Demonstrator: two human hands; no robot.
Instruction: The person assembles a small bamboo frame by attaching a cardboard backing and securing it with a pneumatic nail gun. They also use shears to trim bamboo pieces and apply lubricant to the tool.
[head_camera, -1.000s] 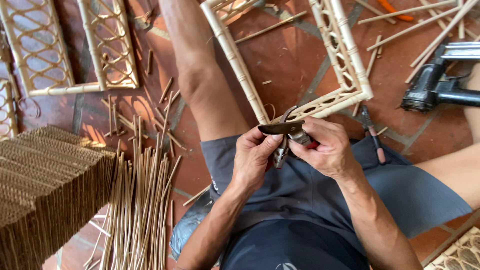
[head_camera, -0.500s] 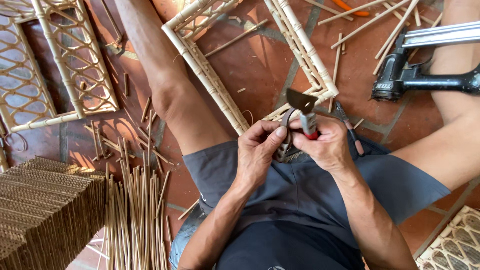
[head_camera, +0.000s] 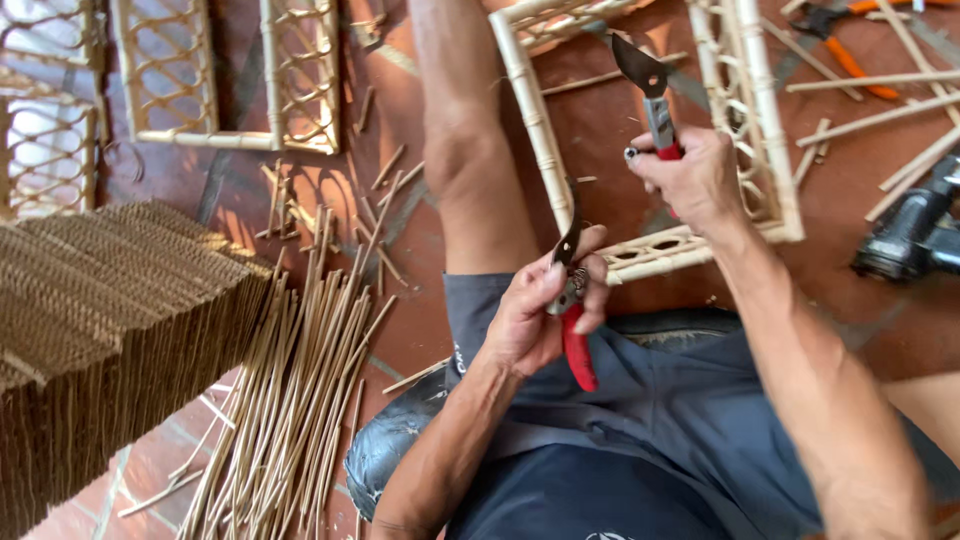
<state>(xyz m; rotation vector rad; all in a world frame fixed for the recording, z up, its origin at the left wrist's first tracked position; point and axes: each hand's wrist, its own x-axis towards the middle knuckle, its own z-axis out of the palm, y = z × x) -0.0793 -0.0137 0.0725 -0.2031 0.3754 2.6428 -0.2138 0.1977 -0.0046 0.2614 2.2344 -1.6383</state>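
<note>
Left fingers (head_camera: 590, 262) close round one shear half (head_camera: 572, 300), red grip hanging down. Right hand (head_camera: 695, 180) grips the other half (head_camera: 650, 90), blade up, over the frame (head_camera: 660, 250). The halves are apart, so the shears look dismantled and unjoined. Canes (head_camera: 290, 400) lie left of the frame.

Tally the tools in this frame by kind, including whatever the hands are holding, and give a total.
Red-handled shear halves: 2, one in the left hand, one in the right hand
Orange-handled pliers: 1
Black power tool: 1
Total: 4
</note>
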